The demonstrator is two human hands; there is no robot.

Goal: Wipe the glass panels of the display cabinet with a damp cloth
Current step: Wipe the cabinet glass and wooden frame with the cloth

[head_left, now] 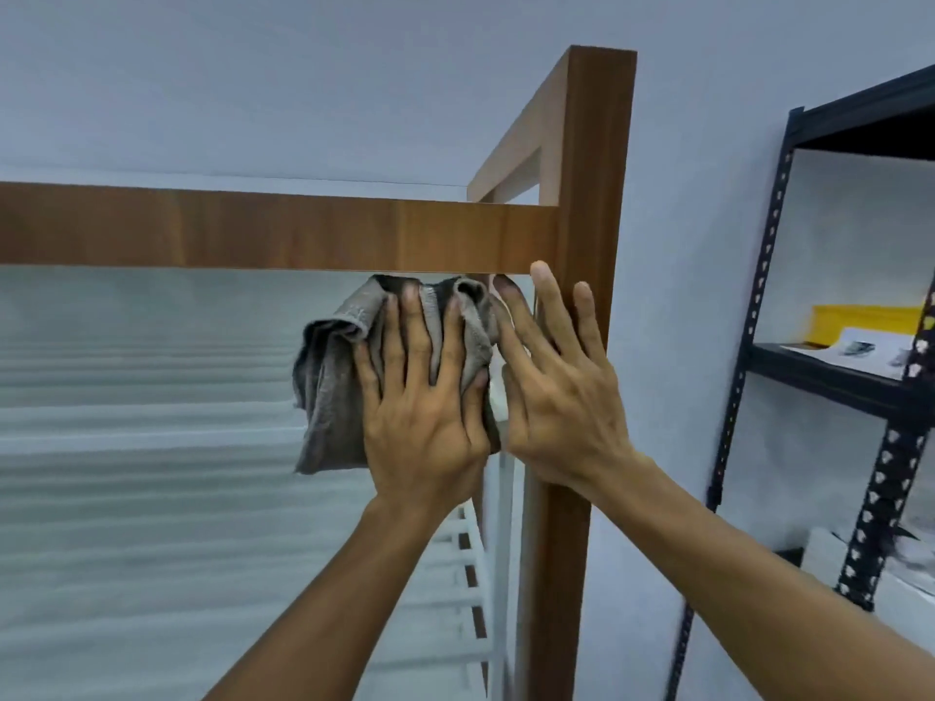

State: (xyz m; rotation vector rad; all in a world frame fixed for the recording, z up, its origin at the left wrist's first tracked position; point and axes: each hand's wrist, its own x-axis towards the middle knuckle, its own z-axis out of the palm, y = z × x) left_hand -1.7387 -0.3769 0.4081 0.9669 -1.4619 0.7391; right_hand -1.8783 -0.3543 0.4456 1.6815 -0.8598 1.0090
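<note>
A grey crumpled cloth (329,387) lies flat against the glass panel (152,447) of the display cabinet, just under its brown wooden top rail (278,227). My left hand (425,397) presses the cloth onto the glass with straight, spread fingers. My right hand (556,397) lies flat beside it, fingers straight, over the cloth's right edge and the wooden corner post (597,169). The cloth's right part is hidden behind both hands.
A dark metal rack (769,316) stands at the right against the wall, holding a yellow bin (860,321), papers and white boxes. White shelves (455,589) show behind the glass. The wall rises above the cabinet.
</note>
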